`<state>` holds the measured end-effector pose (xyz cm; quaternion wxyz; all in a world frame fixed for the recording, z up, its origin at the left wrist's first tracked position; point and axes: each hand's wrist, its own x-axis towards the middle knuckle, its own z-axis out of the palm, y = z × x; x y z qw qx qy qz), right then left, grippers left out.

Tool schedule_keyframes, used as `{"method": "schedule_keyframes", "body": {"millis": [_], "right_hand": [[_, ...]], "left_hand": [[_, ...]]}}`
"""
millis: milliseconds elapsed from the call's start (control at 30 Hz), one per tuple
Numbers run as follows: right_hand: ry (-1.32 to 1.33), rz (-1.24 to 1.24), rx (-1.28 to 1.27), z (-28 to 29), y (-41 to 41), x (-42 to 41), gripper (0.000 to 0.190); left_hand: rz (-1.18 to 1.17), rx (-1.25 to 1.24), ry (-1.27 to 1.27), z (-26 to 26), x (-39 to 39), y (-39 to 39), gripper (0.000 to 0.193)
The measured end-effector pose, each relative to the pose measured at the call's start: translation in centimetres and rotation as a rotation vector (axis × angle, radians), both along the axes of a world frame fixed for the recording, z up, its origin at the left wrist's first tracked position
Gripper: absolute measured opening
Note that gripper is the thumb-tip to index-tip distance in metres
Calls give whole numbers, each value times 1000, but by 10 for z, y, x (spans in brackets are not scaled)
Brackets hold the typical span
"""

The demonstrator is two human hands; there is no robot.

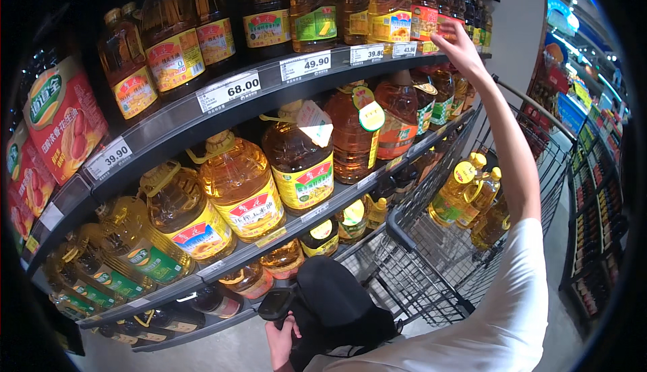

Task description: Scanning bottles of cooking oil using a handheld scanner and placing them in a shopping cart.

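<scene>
My right hand (457,48), its fingers spread, is raised at the right part of the upper shelf, in front of small dark cooking-oil bottles with red labels (424,15). Whether it touches one cannot be told. To its left stand larger clear bottles of yellow oil (389,3). Low in the view, my left hand (284,339) is closed around the grip of a black handheld device (277,304), beside my dark-clothed knee. Large handled oil jugs (247,190) fill the shelf below the price tags.
A wire shopping cart (419,271) stands to the right against the shelves, with several bottles of yellow oil (455,190) in it. The upper shelf's edge (177,114) carries price tags. Red cartons (65,114) stand far left; another shelf rack (596,210) is far right.
</scene>
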<state>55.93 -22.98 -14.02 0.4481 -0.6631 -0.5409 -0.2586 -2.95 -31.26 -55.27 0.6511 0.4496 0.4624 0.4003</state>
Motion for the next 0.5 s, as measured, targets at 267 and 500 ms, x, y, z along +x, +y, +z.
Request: {"method": "schedule_keyframes", "body": {"millis": [267,500], "right_hand": [[-453,249,-724,-117,-53,-219,72],[-447,302,-936,-162,-181,-249,91]], "left_hand": [[195,-45,-36,-8,-15,-24,14],[169,-40,-23,-4,-25,-49,15]]}}
